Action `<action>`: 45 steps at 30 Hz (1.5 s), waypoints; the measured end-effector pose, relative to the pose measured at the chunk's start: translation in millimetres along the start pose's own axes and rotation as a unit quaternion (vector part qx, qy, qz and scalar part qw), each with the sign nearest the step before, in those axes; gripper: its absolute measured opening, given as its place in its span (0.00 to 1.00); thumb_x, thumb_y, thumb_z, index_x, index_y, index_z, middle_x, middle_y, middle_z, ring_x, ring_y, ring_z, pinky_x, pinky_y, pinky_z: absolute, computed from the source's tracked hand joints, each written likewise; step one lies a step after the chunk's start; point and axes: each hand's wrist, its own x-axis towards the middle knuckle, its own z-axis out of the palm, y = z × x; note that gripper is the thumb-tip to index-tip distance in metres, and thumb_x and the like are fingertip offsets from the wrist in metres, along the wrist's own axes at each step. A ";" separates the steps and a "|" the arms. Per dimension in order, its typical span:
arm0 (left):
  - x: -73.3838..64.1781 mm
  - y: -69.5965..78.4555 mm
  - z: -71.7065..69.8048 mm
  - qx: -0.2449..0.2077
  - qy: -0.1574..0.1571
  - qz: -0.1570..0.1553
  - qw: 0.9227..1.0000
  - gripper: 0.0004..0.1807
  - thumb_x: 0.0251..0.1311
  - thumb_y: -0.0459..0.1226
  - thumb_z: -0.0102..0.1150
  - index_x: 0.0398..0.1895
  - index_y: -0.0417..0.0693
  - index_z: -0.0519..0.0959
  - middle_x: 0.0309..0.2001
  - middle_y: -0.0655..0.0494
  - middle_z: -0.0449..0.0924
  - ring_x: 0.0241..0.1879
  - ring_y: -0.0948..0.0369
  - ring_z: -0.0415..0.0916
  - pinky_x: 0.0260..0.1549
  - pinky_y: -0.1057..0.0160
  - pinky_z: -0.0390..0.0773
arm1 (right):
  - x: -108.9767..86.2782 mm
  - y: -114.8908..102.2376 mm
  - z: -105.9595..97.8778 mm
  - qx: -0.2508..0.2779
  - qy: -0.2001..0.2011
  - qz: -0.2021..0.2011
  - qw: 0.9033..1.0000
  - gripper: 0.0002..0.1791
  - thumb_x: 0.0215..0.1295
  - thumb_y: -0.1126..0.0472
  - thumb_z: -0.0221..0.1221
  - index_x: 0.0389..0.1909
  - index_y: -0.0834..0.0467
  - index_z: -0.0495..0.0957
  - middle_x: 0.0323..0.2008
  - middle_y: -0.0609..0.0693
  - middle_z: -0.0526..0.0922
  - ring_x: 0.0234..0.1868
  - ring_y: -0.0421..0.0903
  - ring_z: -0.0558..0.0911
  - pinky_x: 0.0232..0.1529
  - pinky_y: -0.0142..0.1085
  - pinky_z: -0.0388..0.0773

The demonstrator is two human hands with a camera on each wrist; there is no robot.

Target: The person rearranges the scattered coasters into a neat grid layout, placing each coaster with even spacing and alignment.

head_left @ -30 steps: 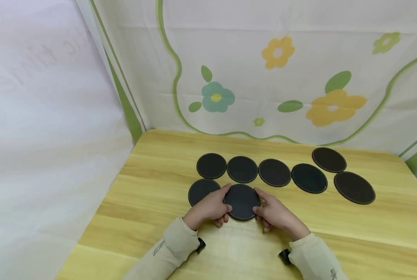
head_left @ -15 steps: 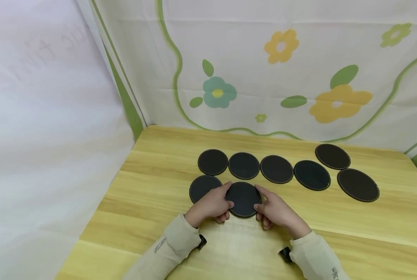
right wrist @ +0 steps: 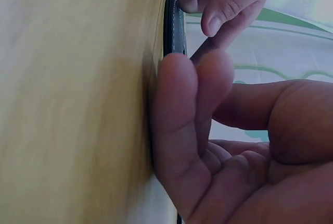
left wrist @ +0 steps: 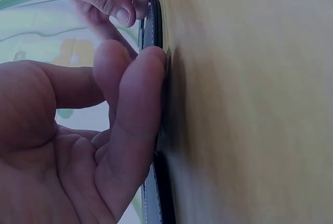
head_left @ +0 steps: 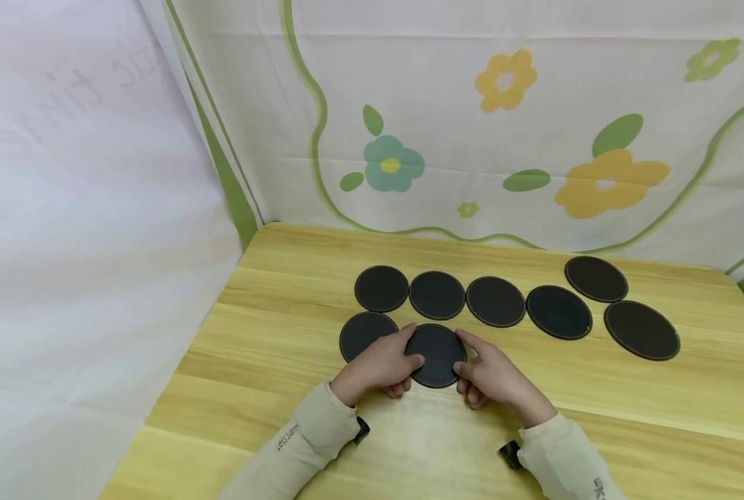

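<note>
Between my two hands a round black coaster (head_left: 439,351) with a stitched edge lies flat on the wooden table (head_left: 271,333). My left hand (head_left: 378,364) holds its left side, thumb over the top and index finger along the far left rim. On the right side, my right hand (head_left: 495,375) grips the rim with thumb and index finger. Another black coaster (head_left: 364,335) sits just left, partly hidden by my left hand. In the left wrist view, curled fingers (left wrist: 138,99) rest at table level beside the stitched rim. The right wrist view has similar fingers (right wrist: 177,99) against the table.
Behind, a row of black coasters runs rightward, from the leftmost coaster (head_left: 381,288) to a greenish-black coaster (head_left: 559,312). Farther right lie two more, a back coaster (head_left: 597,279) and a front coaster (head_left: 642,330). A flower-printed cloth (head_left: 447,139) hangs behind the table.
The head view has shifted slightly, raising the table in the frame. My left thumb reaches a little farther over the held coaster. Both hands keep their hold, and the other coasters stay put.
</note>
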 end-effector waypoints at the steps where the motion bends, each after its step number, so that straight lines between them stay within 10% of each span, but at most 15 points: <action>1: -0.2 0.0 0.0 0.003 -0.001 0.002 1.000 0.38 0.75 0.40 0.55 0.82 0.51 0.49 0.19 0.46 0.80 0.12 0.58 0.72 0.15 0.60 0.79 | 0.1 0.0 0.1 0.000 0.000 0.000 1.000 0.38 0.75 0.70 0.52 0.80 0.64 0.45 0.19 0.57 0.79 0.12 0.45 0.74 0.18 0.42 0.78; 36: -1.1 6.1 -0.5 0.071 -0.007 0.020 0.997 0.36 0.75 0.44 0.55 0.81 0.51 0.54 0.19 0.50 0.78 0.15 0.57 0.76 0.18 0.61 0.77 | 0.0 -3.9 3.1 -0.050 0.038 -0.024 0.998 0.35 0.76 0.64 0.53 0.78 0.63 0.51 0.21 0.57 0.79 0.12 0.47 0.73 0.17 0.42 0.76; 43: 1.8 6.5 -6.7 0.160 0.006 0.038 0.986 0.35 0.75 0.47 0.53 0.80 0.49 0.57 0.19 0.54 0.76 0.18 0.58 0.77 0.39 0.61 0.75 | 0.4 -6.2 4.2 -0.047 0.036 -0.021 0.998 0.34 0.77 0.64 0.53 0.79 0.61 0.51 0.22 0.57 0.78 0.12 0.47 0.71 0.18 0.42 0.74; 45: 0.9 7.0 -11.7 0.168 0.015 0.046 0.985 0.33 0.75 0.47 0.53 0.79 0.49 0.59 0.33 0.52 0.84 0.32 0.56 0.83 0.46 0.59 0.76 | 0.8 -5.9 4.6 -0.049 0.037 -0.023 0.998 0.34 0.77 0.64 0.52 0.78 0.62 0.52 0.22 0.57 0.78 0.12 0.47 0.71 0.18 0.42 0.75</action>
